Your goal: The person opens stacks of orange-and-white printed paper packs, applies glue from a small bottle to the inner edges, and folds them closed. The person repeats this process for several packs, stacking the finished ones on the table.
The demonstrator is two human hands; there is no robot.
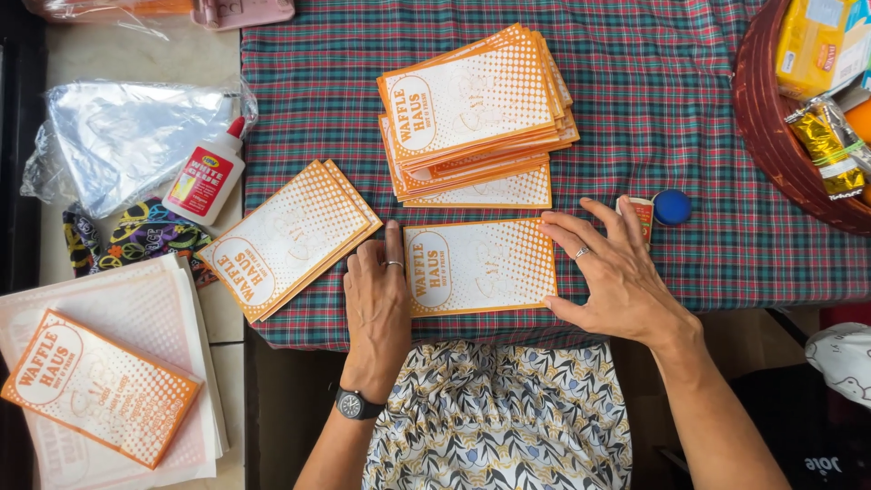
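Both hands lie flat and open, left hand (376,295) and right hand (617,272) pressing either end of an orange-and-white paper sleeve (479,267) on the plaid-covered bench (689,118). Behind it sits a tall stack of matching sleeves (474,109); a red-capped glue bottle (210,172) lies far left.

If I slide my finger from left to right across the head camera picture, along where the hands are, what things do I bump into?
Sheet stack with an orange bag on top → slanted orange paper bags → left hand → flat orange paper bag → right hand → blue ball → brown basket.
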